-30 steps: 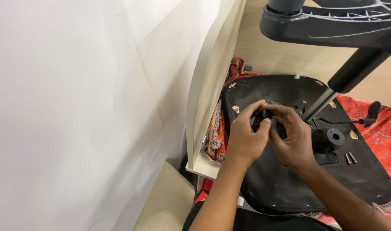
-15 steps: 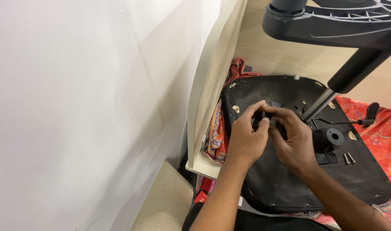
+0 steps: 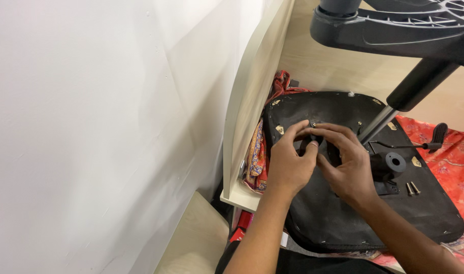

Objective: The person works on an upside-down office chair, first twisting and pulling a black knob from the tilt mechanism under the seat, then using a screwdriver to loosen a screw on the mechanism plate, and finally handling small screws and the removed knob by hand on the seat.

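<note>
An upturned black chair seat (image 3: 338,223) lies on a red patterned cloth (image 3: 450,147). My left hand (image 3: 289,163) and my right hand (image 3: 346,165) meet over its underside, fingertips pinching a small black part (image 3: 312,143) near a screw point. What exactly the part is stays hidden by my fingers. To the right, the black seat mechanism (image 3: 392,165) with its round socket and lever (image 3: 425,144) is fixed to the seat.
Two loose bolts (image 3: 412,189) lie on the seat by the mechanism. A black chair base (image 3: 394,30) with its gas column (image 3: 394,109) hangs over the upper right. A cream panel (image 3: 250,111) and white wall (image 3: 100,127) stand on the left.
Both hands stay on the same spot of the seat; the fingers shifted slightly around the small part. The view moved a little.
</note>
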